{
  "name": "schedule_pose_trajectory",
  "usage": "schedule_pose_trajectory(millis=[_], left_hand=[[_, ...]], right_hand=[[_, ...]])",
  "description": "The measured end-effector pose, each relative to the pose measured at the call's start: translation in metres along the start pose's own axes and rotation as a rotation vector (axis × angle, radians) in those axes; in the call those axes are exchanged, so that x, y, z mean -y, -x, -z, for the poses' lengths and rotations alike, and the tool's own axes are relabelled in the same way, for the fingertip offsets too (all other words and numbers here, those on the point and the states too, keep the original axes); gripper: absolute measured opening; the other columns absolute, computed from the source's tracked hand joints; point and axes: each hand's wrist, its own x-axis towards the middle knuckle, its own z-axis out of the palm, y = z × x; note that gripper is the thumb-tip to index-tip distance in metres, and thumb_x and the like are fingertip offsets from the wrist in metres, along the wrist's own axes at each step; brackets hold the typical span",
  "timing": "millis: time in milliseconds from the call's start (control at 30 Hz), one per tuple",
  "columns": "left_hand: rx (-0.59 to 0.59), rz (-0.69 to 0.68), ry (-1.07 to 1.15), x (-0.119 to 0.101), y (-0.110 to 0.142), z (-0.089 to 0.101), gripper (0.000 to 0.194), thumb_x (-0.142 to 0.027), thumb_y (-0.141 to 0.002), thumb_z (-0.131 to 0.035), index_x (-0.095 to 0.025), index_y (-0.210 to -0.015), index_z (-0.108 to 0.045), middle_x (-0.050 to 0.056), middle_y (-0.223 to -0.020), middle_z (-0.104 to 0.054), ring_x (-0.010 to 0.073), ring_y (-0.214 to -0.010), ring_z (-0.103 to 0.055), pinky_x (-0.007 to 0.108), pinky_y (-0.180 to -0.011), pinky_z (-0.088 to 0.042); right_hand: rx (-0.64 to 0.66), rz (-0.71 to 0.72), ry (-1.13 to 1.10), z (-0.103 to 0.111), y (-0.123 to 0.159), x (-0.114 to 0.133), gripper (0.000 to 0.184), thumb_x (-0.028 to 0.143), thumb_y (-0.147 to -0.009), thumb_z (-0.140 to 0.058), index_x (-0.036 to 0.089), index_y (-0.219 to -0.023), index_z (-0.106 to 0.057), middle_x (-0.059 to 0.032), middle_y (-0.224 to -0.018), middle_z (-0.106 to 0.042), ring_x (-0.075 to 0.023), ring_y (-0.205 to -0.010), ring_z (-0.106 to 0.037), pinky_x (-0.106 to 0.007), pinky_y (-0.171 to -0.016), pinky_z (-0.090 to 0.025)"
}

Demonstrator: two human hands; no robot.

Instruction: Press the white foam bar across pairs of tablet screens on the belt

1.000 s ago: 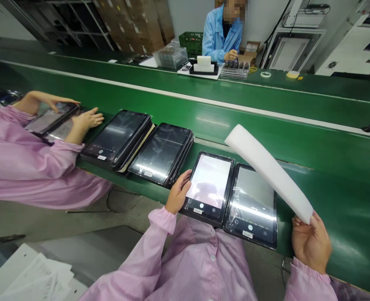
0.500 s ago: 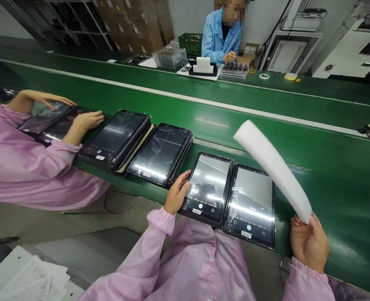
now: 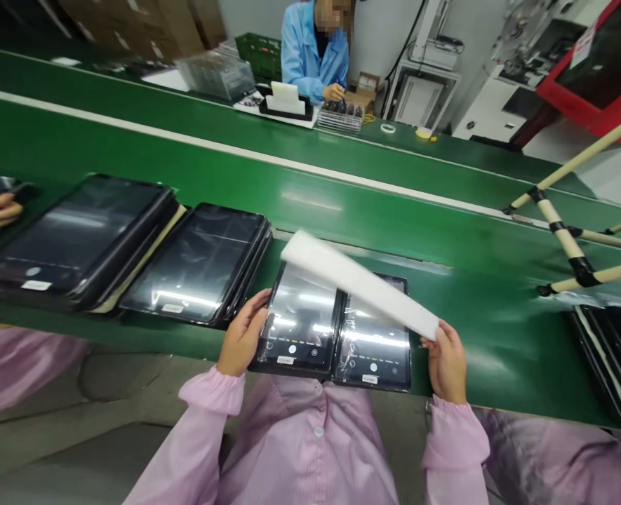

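So the white strip [image 3: 360,280] just swung left: it slants across the upper parts of the left tablet [image 3: 297,315] and right tablet [image 3: 373,344], not only the right one's corner. Guessing both are in play now. Right grip [image 3: 448,361] pinches its near end; left grip [image 3: 243,337] touches the left tablet's outer edge, can't tell if it's clamping. Tablets sit side by side on the counter [image 3: 483,330].

On the bench [image 3: 489,337]: left tablet [image 3: 302,322] and right tablet [image 3: 376,351], side by side before the person. Strip [image 3: 363,284] slantwise over both, right end at right hand [image 3: 447,359]. Left hand [image 3: 243,335] at left tablet's left edge. Farther left, inner stack [image 3: 199,263], then outer stack [image 3: 78,238]. Far right, another stack [image 3: 610,365], frame [image 3: 565,238] behind. Co-worker [image 3: 310,59] beyond.
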Motion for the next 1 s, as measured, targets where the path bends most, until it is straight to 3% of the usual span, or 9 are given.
schedule_pose_trajectory(millis=[200,400,633,800,1000], left_hand=[[-0.025,-0.004,-0.007,0.003,0.000,0.000,0.064,-0.058,-0.096,-0.064,-0.018,-0.146,-0.060,0.016,-0.149,-0.063,0.0322,-0.141,-0.058,0.053,-0.126,-0.038],[-0.031,-0.020,0.033,0.003,0.000,0.001,0.065,-0.056,-0.096,-0.065,-0.019,-0.147,-0.057,0.017,-0.147,-0.064,0.0316,-0.139,-0.059,0.053,-0.123,-0.040],[-0.068,-0.036,0.046,0.006,-0.001,0.000,0.051,-0.053,-0.098,-0.062,-0.020,-0.137,-0.057,0.016,-0.136,-0.068,0.0295,-0.131,-0.064,0.051,-0.118,-0.046],[-0.087,-0.041,0.011,0.006,0.001,-0.002,0.056,-0.050,-0.099,-0.060,-0.020,-0.146,-0.050,0.018,-0.145,-0.062,0.0292,-0.132,-0.064,0.050,-0.117,-0.047],[-0.056,0.040,-0.070,0.002,0.011,0.002,0.060,-0.052,-0.101,-0.056,-0.021,-0.152,-0.049,0.017,-0.147,-0.063,0.0309,-0.138,-0.060,0.050,-0.119,-0.045]], right_hand=[[0.055,0.027,0.181,-0.003,0.003,-0.002,0.056,0.057,-0.080,-0.083,0.017,-0.117,-0.071,-0.0021,-0.090,-0.071,-0.0161,-0.068,-0.057,-0.030,-0.063,-0.046],[0.065,0.117,0.439,-0.012,0.010,0.003,0.071,0.069,-0.089,-0.066,0.010,-0.130,-0.070,-0.0029,-0.077,-0.067,-0.0194,-0.068,-0.055,-0.035,-0.067,-0.045],[0.095,0.147,0.506,-0.012,0.012,0.002,0.082,0.077,-0.095,-0.052,0.010,-0.142,-0.065,-0.0017,-0.077,-0.064,-0.0213,-0.072,-0.055,-0.036,-0.072,-0.043],[0.087,0.123,0.541,-0.012,0.013,0.000,0.094,0.083,-0.091,-0.050,0.010,-0.151,-0.058,-0.0018,-0.078,-0.064,-0.0223,-0.073,-0.055,-0.037,-0.073,-0.044],[0.075,0.117,0.569,-0.006,0.010,-0.005,0.089,0.081,-0.094,-0.051,0.016,-0.155,-0.053,-0.0010,-0.080,-0.065,-0.0227,-0.074,-0.059,-0.038,-0.076,-0.048]])
